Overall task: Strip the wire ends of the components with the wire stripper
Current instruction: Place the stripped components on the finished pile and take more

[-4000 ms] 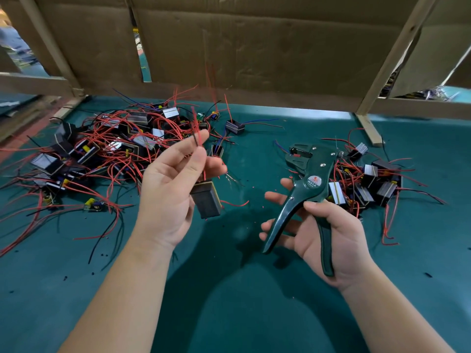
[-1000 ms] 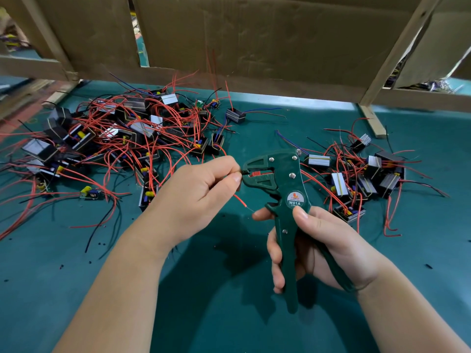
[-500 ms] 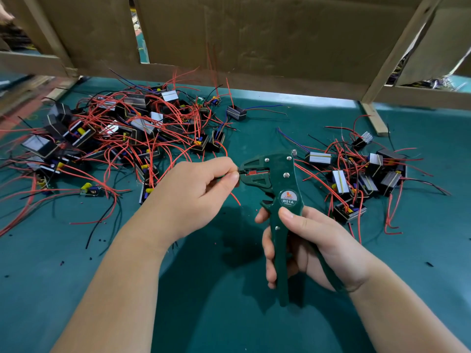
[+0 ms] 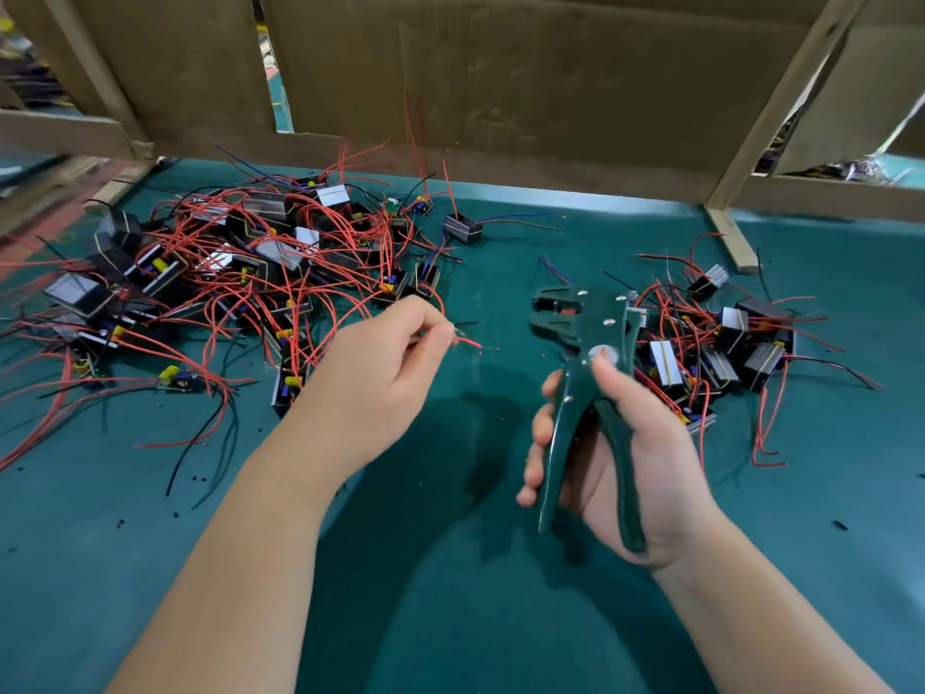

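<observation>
Left hand (image 4: 380, 373) pinches a red wire (image 4: 465, 340) over mid-worktop, with its tip just clear of the wire stripper (image 4: 585, 343). The right hand (image 4: 625, 453) grips the stripper's handles. I'd guess we're between strips, so the next end needs lining up in the head, then a squeeze. The big components pile (image 4: 250, 273) sits toward the far left corner.

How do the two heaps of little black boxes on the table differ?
The left heap is larger and sprawls wide; the right heap is smaller and tighter. The left heap lies beside the left hand, which pinches a red wire; the right heap sits behind the wire stripper. Both hold black boxes with red wires.
</observation>
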Motion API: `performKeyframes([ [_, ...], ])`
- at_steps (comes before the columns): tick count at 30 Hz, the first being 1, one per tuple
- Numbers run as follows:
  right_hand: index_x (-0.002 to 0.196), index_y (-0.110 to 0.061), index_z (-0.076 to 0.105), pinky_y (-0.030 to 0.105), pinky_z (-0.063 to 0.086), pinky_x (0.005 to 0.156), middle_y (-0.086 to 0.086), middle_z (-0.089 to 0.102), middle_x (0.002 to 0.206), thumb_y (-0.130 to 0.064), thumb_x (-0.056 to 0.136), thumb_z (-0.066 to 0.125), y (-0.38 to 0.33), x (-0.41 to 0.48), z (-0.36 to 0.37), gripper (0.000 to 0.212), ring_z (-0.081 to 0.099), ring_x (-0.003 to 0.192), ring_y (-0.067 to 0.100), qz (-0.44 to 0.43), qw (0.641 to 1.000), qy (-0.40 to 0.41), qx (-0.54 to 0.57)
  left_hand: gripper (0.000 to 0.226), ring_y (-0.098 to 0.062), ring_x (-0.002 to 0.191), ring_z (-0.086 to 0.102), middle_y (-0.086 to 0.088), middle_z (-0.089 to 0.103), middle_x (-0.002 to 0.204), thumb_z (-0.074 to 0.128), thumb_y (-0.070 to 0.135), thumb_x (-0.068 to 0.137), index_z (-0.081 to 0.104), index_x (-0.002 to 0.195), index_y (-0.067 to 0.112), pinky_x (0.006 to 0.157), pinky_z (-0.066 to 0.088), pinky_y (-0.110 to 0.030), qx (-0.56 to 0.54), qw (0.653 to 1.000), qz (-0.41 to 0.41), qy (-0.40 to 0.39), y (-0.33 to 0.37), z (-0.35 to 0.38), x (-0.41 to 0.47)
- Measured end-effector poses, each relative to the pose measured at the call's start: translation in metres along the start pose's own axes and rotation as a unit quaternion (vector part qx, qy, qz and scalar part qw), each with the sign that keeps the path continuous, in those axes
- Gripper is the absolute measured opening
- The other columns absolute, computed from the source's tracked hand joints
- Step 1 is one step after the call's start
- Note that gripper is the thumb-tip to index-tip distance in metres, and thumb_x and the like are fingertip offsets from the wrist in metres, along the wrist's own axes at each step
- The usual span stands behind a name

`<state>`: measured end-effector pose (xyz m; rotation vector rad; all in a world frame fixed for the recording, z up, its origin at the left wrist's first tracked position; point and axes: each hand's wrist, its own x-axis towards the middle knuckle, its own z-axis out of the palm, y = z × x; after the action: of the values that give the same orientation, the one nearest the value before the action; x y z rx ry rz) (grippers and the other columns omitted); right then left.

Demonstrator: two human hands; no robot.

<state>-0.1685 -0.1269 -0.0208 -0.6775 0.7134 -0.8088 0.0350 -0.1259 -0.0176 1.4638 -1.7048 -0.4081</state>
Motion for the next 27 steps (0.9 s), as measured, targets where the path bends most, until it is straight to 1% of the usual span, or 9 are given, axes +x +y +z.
performKeyframes([
  [3, 0.103, -0.006, 0.061, 0.050, 0.054, 0.063, 0.017, 0.059, 0.078, -0.038, 0.077, 0.055, -0.006, -0.002, -0.008, 0.041, 0.060, 0.064, 0.035, -0.004, 1.000, -0.031, 0.000, 0.018, -0.006, 0.050, 0.037, 0.011, 0.047, 0.062, 0.046, 0.032, 0.095, 0.056, 0.084, 0.022, 0.052, 0.031, -0.015, -0.029, 0.999, 0.001, 0.025, 0.001, -0.003, 0.001],
  [7, 0.118, -0.002, 0.061, 0.054, 0.053, 0.070, 0.021, 0.060, 0.088, -0.032, 0.062, 0.079, -0.002, -0.003, -0.008, 0.066, 0.061, 0.072, 0.040, 0.027, 0.994, -0.101, 0.017, 0.016, -0.002, 0.047, 0.038, 0.019, 0.048, 0.055, 0.052, 0.026, 0.096, 0.058, 0.083, 0.020, 0.049, 0.030, -0.009, -0.086, 0.995, -0.014, 0.047, 0.005, 0.000, 0.002],
  [9, 0.120, -0.001, 0.061, 0.054, 0.053, 0.071, 0.022, 0.060, 0.089, -0.032, 0.061, 0.082, -0.002, -0.004, -0.007, 0.069, 0.062, 0.073, 0.040, 0.047, 0.990, -0.131, 0.029, 0.015, -0.002, 0.047, 0.035, 0.016, 0.046, 0.053, 0.055, 0.028, 0.094, 0.059, 0.081, 0.022, 0.047, 0.031, -0.012, -0.128, 0.990, -0.030, 0.053, 0.007, 0.000, 0.003],
  [12, 0.120, 0.001, 0.061, 0.055, 0.052, 0.073, 0.022, 0.060, 0.090, -0.032, 0.065, 0.080, -0.003, -0.006, -0.005, 0.067, 0.062, 0.074, 0.041, 0.070, 0.983, -0.166, 0.031, 0.013, -0.006, 0.049, 0.035, 0.012, 0.046, 0.056, 0.058, 0.031, 0.088, 0.059, 0.077, 0.024, 0.046, 0.033, -0.019, -0.194, 0.978, -0.045, 0.059, 0.010, -0.001, 0.004],
  [17, 0.120, 0.000, 0.061, 0.055, 0.052, 0.077, 0.020, 0.061, 0.092, -0.033, 0.073, 0.074, -0.002, -0.009, -0.002, 0.059, 0.062, 0.077, 0.040, 0.074, 0.973, -0.218, 0.024, 0.012, -0.008, 0.051, 0.035, 0.012, 0.044, 0.061, 0.058, 0.029, 0.090, 0.059, 0.080, 0.022, 0.047, 0.033, -0.016, -0.233, 0.971, -0.039, 0.038, 0.014, 0.001, 0.003],
  [20, 0.120, 0.000, 0.059, 0.055, 0.051, 0.079, 0.021, 0.060, 0.093, -0.032, 0.078, 0.070, -0.002, -0.009, -0.001, 0.054, 0.062, 0.079, 0.040, 0.071, 0.967, -0.244, 0.033, 0.011, -0.023, 0.053, 0.030, -0.011, 0.038, 0.066, 0.056, 0.030, 0.090, 0.058, 0.083, 0.022, 0.047, 0.029, -0.023, -0.243, 0.969, -0.031, 0.022, 0.017, 0.002, 0.002],
  [22, 0.119, 0.000, 0.059, 0.055, 0.051, 0.079, 0.022, 0.060, 0.094, -0.030, 0.080, 0.070, -0.002, -0.009, -0.001, 0.051, 0.061, 0.079, 0.040, 0.069, 0.965, -0.252, 0.035, 0.011, -0.030, 0.054, 0.029, -0.016, 0.037, 0.068, 0.056, 0.029, 0.091, 0.057, 0.082, 0.022, 0.047, 0.027, -0.026, -0.244, 0.969, -0.026, 0.019, 0.019, 0.003, 0.002],
  [24, 0.116, 0.000, 0.059, 0.055, 0.051, 0.078, 0.022, 0.060, 0.093, -0.029, 0.079, 0.070, -0.002, -0.009, -0.001, 0.049, 0.061, 0.079, 0.040, 0.067, 0.965, -0.252, 0.035, 0.011, -0.029, 0.053, 0.029, -0.011, 0.036, 0.065, 0.055, 0.028, 0.091, 0.057, 0.081, 0.023, 0.046, 0.027, -0.026, -0.250, 0.968, -0.024, 0.020, 0.020, 0.005, 0.001],
  [27, 0.112, -0.001, 0.061, 0.054, 0.052, 0.075, 0.022, 0.061, 0.090, -0.029, 0.077, 0.072, -0.002, -0.010, -0.001, 0.046, 0.062, 0.076, 0.040, 0.062, 0.968, -0.242, 0.025, 0.010, -0.017, 0.050, 0.031, 0.006, 0.041, 0.061, 0.056, 0.026, 0.090, 0.058, 0.080, 0.024, 0.045, 0.028, -0.021, -0.254, 0.966, -0.025, 0.028, 0.020, 0.005, 0.001],
])
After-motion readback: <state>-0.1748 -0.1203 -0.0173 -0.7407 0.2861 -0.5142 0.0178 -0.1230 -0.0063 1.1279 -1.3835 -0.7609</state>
